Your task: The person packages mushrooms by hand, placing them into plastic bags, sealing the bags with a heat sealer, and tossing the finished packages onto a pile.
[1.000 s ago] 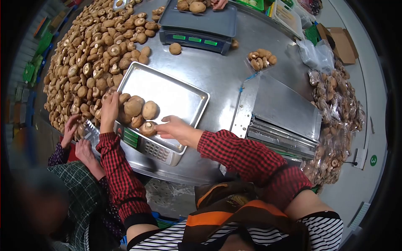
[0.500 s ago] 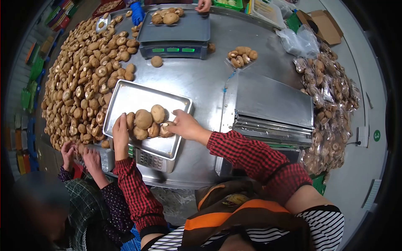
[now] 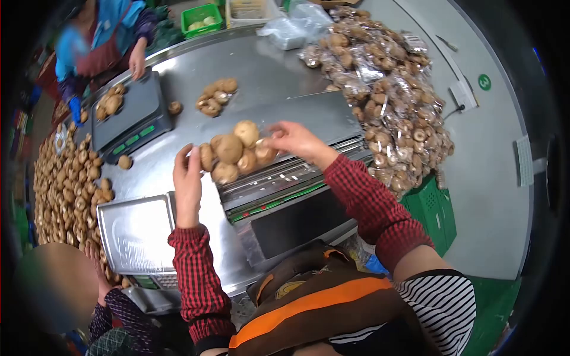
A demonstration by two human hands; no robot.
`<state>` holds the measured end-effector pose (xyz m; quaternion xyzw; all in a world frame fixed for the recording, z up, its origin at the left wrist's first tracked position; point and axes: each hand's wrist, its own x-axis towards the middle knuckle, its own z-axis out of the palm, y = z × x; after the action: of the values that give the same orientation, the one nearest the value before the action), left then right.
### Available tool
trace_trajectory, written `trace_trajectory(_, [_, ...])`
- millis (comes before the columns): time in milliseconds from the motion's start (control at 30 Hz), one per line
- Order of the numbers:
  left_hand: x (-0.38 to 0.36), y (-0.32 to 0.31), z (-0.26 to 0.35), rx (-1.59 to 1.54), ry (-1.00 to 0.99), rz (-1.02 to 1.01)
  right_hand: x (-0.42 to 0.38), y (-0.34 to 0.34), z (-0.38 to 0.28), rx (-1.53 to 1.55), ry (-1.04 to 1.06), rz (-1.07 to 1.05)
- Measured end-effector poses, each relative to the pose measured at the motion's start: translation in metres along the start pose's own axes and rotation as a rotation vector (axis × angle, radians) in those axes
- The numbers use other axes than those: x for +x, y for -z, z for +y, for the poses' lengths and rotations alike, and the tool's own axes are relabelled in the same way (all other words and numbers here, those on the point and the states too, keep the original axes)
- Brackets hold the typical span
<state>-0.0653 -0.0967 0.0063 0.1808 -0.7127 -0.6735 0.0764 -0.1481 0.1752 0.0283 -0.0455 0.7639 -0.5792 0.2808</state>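
Between my two hands is a cluster of several brown mushrooms [image 3: 230, 148], carried over the left end of a metal wrapping machine [image 3: 279, 178]. My left hand [image 3: 188, 178] grips the cluster's left side, thumb and fingers close against the outer mushroom. At the other end, my right hand [image 3: 297, 141] holds the rightmost mushroom with its fingertips. Whatever lies beneath the mushrooms is hidden. The steel tray [image 3: 136, 231] is bare and sits on a scale [image 3: 148, 282] to the left of my left forearm.
Loose mushrooms [image 3: 65, 196] are heaped on the left. Another mushroom group [image 3: 217, 97] lies beyond my hands. Film-wrapped packs [image 3: 392, 113] pile up at right. Across the table a person in blue [image 3: 127, 24] works by a dark scale [image 3: 133, 113]; another person's hand [image 3: 98, 267] is at lower left.
Both hands have lifted the mushroom cluster off the steel tray and carried it right, over the wrapping machine. The view has turned to the right.
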Motion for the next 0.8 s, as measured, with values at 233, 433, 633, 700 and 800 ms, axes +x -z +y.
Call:
trace_trajectory(233, [0.014, -0.129, 0.002, 0.386, -0.015, -0.205, -0.013, 0.108, 0.055, -0.140, -0.067, 0.223])
trace_trajectory(433, [0.009, -0.118, -0.014, 0.472, -0.114, -0.064, -0.033, 0.120, 0.063, -0.311, 0.107, 0.298])
trace_trajectory(633, [-0.085, -0.046, -0.017, 1.132, -0.333, 0.260, -0.113, 0.161, 0.077, -0.787, -0.008, 0.401])
trace_trajectory(700, [-0.102, -0.063, -0.018, 1.271, -0.360, 0.186, -0.122, 0.141, 0.085, -0.868, -0.064, 0.375])
trace_trajectory(800, [-0.099, -0.083, -0.021, 1.309, -0.386, 0.220, -0.098, 0.112, 0.090, -0.904, -0.015, 0.367])
